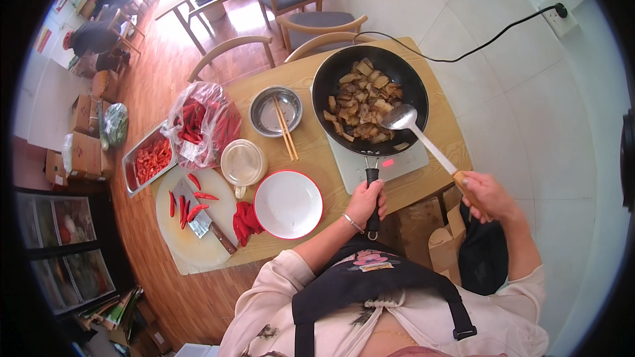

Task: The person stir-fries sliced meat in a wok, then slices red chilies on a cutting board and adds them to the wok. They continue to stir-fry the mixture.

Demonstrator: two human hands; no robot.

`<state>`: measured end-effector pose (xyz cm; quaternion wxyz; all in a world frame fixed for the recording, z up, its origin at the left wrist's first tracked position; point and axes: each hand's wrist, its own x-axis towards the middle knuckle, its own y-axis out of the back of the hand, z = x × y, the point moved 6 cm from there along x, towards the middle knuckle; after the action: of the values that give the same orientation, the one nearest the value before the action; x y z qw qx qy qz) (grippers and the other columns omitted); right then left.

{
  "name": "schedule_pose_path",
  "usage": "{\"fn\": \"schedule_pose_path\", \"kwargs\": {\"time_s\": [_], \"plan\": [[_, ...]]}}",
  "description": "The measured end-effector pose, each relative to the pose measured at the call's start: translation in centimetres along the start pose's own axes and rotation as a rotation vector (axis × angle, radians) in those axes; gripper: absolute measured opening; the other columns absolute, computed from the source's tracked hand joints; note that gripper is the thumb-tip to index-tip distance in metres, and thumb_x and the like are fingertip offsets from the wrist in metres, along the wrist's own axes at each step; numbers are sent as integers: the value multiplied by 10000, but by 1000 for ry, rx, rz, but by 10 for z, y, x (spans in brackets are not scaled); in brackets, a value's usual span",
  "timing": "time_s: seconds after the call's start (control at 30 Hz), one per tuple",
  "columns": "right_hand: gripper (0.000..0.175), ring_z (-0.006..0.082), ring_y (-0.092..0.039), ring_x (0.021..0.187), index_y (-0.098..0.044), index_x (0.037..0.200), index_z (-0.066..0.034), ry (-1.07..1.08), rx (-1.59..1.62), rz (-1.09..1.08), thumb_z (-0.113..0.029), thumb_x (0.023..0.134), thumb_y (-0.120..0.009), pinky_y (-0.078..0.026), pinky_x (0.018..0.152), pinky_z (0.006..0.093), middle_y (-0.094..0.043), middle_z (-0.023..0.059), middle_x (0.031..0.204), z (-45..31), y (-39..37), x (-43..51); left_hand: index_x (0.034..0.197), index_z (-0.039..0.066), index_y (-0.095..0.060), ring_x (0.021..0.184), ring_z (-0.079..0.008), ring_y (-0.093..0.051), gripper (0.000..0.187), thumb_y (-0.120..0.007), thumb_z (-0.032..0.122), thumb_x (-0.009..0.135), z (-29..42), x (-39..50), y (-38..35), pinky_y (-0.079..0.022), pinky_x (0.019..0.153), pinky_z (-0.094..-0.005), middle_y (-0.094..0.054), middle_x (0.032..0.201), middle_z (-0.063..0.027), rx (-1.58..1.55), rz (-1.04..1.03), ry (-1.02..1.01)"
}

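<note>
My left hand (366,204) grips the black handle (373,178) of a dark frying pan (321,79). The pan sits on a white induction cooker (342,161) with a lit red display. Browned sliced pieces of food, seemingly meat (364,94), lie in the pan. In my right hand (483,196) is the wooden handle of a metal cooking spatula (431,146), its blade (401,117) resting over the food at the pan's right side. An empty white bowl with a red rim (288,204) stands left of my left hand.
A cleaver (201,222) and several red chillies (197,212) lie on a round cutting board (168,238). Behind are a tray of chopped chillies (130,178), a bag of chillies (218,119), a lidded jar (243,162) and a steel bowl with chopsticks (258,121). A power cord (446,61) runs to a wall socket.
</note>
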<state>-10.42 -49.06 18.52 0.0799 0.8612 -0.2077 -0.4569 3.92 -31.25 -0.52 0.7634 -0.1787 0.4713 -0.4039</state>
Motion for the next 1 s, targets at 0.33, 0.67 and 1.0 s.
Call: {"fn": "schedule_pose_path", "kwargs": {"time_s": [0.33, 0.67, 1.0], "plan": [[301, 64, -480, 436, -578, 1137, -90, 186, 309, -20, -355, 1047, -468, -382, 355, 229, -556, 8, 716, -35, -50, 86, 869, 99, -432, 426, -182, -464, 277, -510, 311, 1029, 8, -7, 10, -416, 405, -350, -455, 599, -43, 119, 9, 47], [324, 53, -452, 421, -560, 1226, -108, -16, 525, -141, -357, 1053, -447, -344, 340, 203, -550, -5, 724, -19, -82, 94, 873, 89, -423, 419, -186, -474, 274, -501, 296, 1035, 5, -6, 2, -425, 401, -350, -459, 602, -52, 110, -12, 66], [309, 69, -473, 406, -581, 1007, -57, -64, 51, -25, -348, 1044, -485, -359, 326, 233, -541, 9, 689, -10, -3, -17, 893, 114, -438, 446, -181, -479, 272, -535, 342, 1006, 5, -1, 5, -410, 408, -362, -461, 609, -36, 83, 21, 64]]}}
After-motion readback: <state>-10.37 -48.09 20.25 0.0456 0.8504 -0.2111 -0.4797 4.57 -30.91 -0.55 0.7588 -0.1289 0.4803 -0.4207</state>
